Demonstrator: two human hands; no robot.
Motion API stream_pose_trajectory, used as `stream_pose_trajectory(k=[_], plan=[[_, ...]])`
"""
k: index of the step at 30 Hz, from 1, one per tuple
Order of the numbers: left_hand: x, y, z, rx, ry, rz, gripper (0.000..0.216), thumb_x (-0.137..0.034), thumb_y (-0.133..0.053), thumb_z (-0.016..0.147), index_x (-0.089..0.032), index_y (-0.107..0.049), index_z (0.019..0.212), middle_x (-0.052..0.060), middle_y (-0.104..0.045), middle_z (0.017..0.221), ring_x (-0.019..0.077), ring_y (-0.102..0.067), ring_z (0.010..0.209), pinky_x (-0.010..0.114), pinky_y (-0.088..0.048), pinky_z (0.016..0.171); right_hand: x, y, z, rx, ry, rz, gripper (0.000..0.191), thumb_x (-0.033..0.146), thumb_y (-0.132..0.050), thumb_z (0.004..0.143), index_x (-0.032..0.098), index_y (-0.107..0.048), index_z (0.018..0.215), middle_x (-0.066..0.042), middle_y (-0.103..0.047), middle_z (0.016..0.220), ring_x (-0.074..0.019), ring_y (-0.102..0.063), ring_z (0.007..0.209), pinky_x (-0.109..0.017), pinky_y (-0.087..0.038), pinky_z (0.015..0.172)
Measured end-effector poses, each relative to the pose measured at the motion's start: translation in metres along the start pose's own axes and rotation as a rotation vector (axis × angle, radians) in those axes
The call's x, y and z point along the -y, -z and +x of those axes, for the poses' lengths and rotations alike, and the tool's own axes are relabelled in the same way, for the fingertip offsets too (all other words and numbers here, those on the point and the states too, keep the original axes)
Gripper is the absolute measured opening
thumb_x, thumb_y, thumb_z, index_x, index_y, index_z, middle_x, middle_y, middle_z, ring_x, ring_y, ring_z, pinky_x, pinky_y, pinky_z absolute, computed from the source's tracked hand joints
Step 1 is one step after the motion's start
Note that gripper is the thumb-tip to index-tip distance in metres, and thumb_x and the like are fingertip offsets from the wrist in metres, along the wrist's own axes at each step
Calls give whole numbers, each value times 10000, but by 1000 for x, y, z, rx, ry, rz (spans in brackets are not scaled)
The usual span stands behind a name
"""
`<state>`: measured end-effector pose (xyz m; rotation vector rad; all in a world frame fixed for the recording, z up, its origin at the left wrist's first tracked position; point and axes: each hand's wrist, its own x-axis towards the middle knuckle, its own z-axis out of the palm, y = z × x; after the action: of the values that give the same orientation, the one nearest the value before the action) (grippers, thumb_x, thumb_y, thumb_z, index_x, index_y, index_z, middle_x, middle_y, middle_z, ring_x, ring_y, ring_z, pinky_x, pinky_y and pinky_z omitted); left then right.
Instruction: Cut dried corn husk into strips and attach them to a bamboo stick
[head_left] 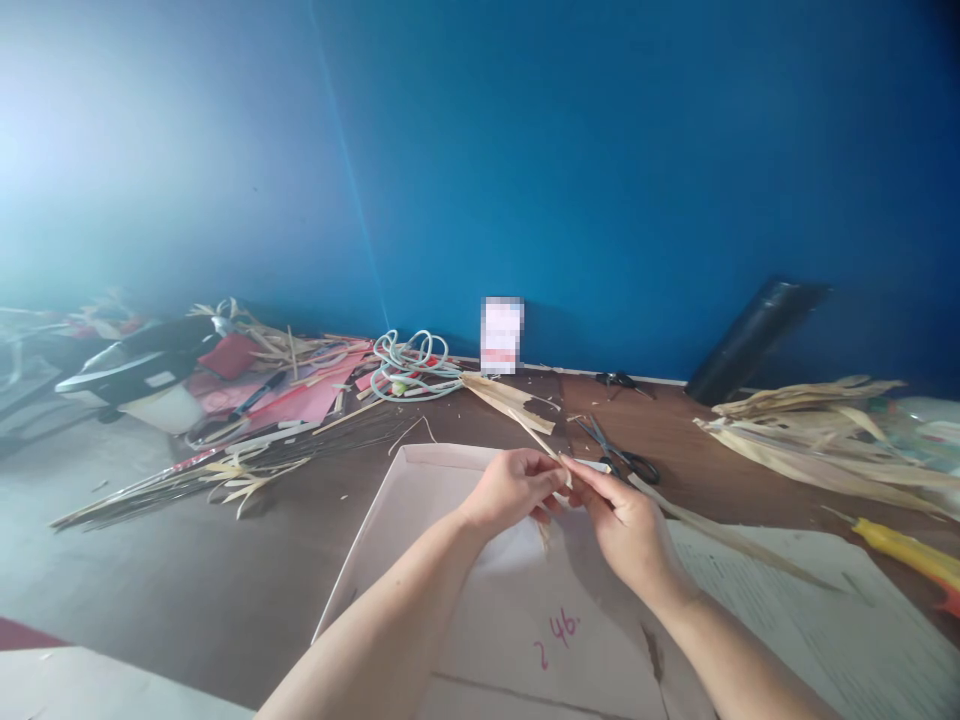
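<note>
A thin pale stick (pixel 534 433), perhaps wrapped in dried husk, slants up and away from between my hands. My left hand (pixel 514 488) is closed around its lower part, thumb and fingers pinched together. From the other side, the fingertips of my right hand (pixel 624 515) pinch the same stick close to the left thumb. A frayed tan wisp (pixel 544 537) hangs below my left fingers. Under both hands lies a shallow white box lid (pixel 480 620) with handwritten marks. Dark-handled scissors (pixel 637 466) lie just beyond my right hand.
Dried husks (pixel 810 440) are heaped at the right, near a yellow-handled tool (pixel 904 552) and a printed sheet (pixel 780 630). A coiled pale cable (pixel 412 365) sits against the blue wall. Leftward are pink paper (pixel 300 395) and thin stems (pixel 187 490). A black cylinder (pixel 750 340) leans at back right.
</note>
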<state>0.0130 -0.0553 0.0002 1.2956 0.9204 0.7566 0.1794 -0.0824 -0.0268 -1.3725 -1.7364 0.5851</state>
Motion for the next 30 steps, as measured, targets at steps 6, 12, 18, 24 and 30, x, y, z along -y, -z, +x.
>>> stream_pose_trajectory(k=[6,12,18,24,30], plan=[[5,-1,3,-62,1,-10,357,-460,-599,734,-110,-620,801,73,-648,723,97,-562,581,195,-465,497,7,3,3,58,-77,113,341,365,-480,875,229,-657,1134,-20,-695,783,-178,-638,763,-297,-515,735],[9,-1,7,-102,-38,33,250,-367,-547,775,-123,-575,727,44,-624,672,85,-542,532,204,-446,516,7,2,4,76,-97,148,358,361,-480,874,221,-643,1160,-29,-693,761,-183,-634,724,-314,-516,718],[3,-4,2,-153,-113,93,186,-301,-524,782,-140,-522,690,19,-588,642,73,-521,541,186,-416,529,10,2,-2,0,-49,103,355,338,-469,884,215,-634,1174,-36,-682,783,-161,-603,695,-274,-494,666],[3,-7,0,-167,-133,120,185,-321,-534,780,-148,-525,714,8,-577,616,73,-505,516,192,-410,520,16,6,-3,-112,14,19,346,335,-461,893,214,-642,1161,-38,-676,771,-154,-589,665,-270,-484,659],[-1,-9,-2,-172,-113,109,162,-296,-543,769,-145,-535,712,13,-594,622,71,-507,513,186,-403,506,18,10,0,-221,-28,-3,338,380,-514,864,230,-663,1128,-39,-678,779,-146,-574,622,-269,-473,628]])
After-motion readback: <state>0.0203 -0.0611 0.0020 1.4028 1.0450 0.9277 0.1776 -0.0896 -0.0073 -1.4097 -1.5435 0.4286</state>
